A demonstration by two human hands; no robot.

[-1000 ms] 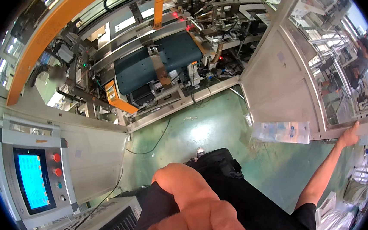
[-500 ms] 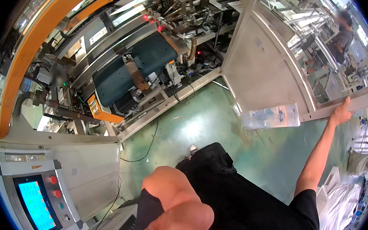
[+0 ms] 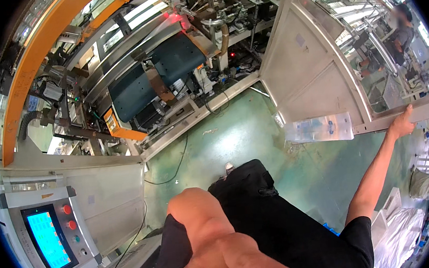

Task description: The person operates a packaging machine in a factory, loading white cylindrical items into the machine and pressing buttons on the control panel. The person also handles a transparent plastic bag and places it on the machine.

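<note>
At the right, my right hand (image 3: 401,123) grips the edge of a pale machine door (image 3: 315,65), its fingers curled over the frame. The door has a solid panel and a window section, and stands swung out from the machine. A clear plastic holder (image 3: 319,128) with papers inside is fixed to the door near its lower edge. Bare skin of a bent limb, seemingly my left arm (image 3: 206,220), fills the lower middle, close to the camera. No fingers of my left hand show.
Ahead, the machine holds a dark green padded board (image 3: 178,56) and an orange block (image 3: 118,129). A control panel (image 3: 51,237) with a lit screen and red buttons stands left. A black cable (image 3: 179,162) lies on the green floor. Beyond the door sits a person (image 3: 402,33).
The whole view has shifted slightly. My right hand stays on the door frame, and the bent limb in the lower middle has moved a little. A red glow on the machine looks brighter.
</note>
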